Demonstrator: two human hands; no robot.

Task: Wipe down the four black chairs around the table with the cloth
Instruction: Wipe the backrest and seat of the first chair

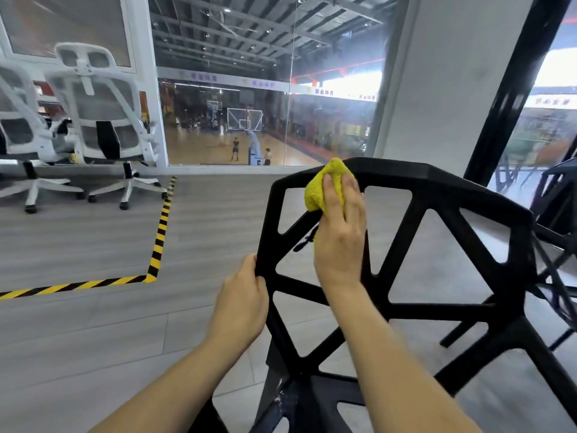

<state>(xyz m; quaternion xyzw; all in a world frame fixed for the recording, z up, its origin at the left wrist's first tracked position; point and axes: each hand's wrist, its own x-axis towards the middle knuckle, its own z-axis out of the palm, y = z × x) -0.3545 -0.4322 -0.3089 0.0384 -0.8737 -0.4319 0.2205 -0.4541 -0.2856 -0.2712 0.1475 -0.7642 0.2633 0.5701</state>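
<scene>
1. Up close, a black chair (406, 245) with an open lattice back of angular struts fills the lower right of the head view, its backrest facing the person.
2. The right hand (340, 239) lies on the upper left part of that backrest, fingers laid fairly straight over a bunched yellow cloth (324, 185) and pressing it against the top rail where a diagonal strut meets it.
3. Its grip is flat and pressing rather than clamped; whether the thumb hooks under the cloth cannot be told.
4. The cloth bulges above and to the left of the fingertips, and a little of it shows below the palm beside the strut.
5. The left hand (243, 301) holds the left edge of the backrest lower down, its grip clamped on the frame with the thumb in front and the fingers curled behind.
6. Another black chair (559, 195) of the same lattice kind stands just past the right edge of the first, only partly in view.
7. Two white mesh office chairs (106, 120) stand well apart at the far left, on a grey plank floor (78, 354).
8. A yellow-and-black striped tape line (159, 232) runs across that floor and turns a corner left of the hands.
9. Beyond a glass wall (265, 114) lies an indoor basketball court with small figures on it.
</scene>
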